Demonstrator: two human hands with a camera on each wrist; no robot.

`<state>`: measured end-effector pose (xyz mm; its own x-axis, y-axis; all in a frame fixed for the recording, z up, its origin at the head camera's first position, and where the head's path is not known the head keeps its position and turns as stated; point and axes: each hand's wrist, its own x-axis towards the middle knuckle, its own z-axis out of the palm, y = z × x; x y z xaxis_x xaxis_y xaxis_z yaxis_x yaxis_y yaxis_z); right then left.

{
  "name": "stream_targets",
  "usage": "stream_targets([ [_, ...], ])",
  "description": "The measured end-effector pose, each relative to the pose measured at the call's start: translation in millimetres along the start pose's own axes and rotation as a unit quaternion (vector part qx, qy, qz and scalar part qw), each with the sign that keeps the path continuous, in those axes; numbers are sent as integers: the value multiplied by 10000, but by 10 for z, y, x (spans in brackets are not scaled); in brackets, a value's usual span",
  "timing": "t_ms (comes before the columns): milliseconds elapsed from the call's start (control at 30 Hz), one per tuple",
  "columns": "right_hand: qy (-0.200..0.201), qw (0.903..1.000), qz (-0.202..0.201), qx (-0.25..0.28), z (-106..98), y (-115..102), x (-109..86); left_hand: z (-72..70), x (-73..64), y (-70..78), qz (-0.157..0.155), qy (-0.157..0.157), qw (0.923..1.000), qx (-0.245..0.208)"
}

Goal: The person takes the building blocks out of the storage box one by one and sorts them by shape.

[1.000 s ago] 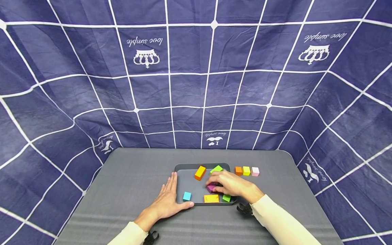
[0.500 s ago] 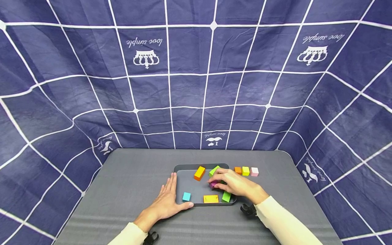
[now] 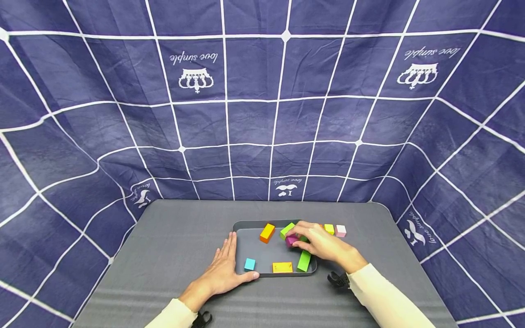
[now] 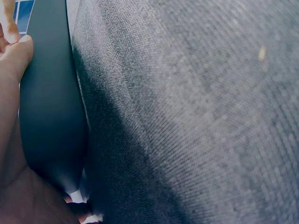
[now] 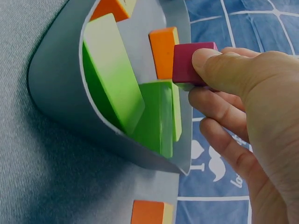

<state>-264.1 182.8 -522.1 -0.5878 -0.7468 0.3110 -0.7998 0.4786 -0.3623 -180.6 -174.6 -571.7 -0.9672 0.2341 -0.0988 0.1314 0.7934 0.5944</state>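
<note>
purple cube (image 3: 291,240), qty one, is the held part. head view: right hand (image 3: 319,242) pinches it between thumb and fingertips over the right part of the grey tray (image 3: 258,248), qty one. left hand (image 3: 223,271) lies with fingers straight along the tray's left wall, thumb spread out at the near rim.

rest of tray: three green blocks (image 3: 304,262) on the right side, one mostly hidden by the right hand; two yellow-orange blocks (image 3: 267,233), one far, one near; one cyan cube (image 3: 249,264) in the near left corner. outside, to the right: one orange cube (image 3: 321,226) partly behind the hand, one yellow cube (image 3: 329,229), one pink cube (image 3: 340,231), in a row on the grey table (image 3: 184,241).

left wrist view: dark tray wall from outside, left hand against it, thumb tip at the rim; other fingers mostly out of shot. grey table fabric fills the rest.

right wrist view: thumb on one face of the purple cube, fingers behind and below. all three green blocks show past it, two side by side, one long one nearer the wall. can't tell if the cube touches any of them.
</note>
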Motion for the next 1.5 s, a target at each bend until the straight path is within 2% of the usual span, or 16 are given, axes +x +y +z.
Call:
stream_targets([
  [333,358,9988,-109,-316,-62,101,-104,11,-4,-4,12,-35,10000,-55],
  [600,759,9965,-211,-266,-99,209,-203,11,-17,-22,1,-14,10000,-44],
  [1033,1159,9918,245,-470,-231,366,-425,9,-11,-43,-30,114,9997,-227],
  [1167,1361,9878,260,-710,-266,433,-502,-25,-11,-65,-78,80,9993,-347],
  [1333,1547,9855,307,-619,-310,500,-605,-79,-25,-82,-198,5,9987,-473],
  [1500,1632,9832,380,-719,-350,569,-709,-89,-46,-96,-113,-7,9989,-464],
])
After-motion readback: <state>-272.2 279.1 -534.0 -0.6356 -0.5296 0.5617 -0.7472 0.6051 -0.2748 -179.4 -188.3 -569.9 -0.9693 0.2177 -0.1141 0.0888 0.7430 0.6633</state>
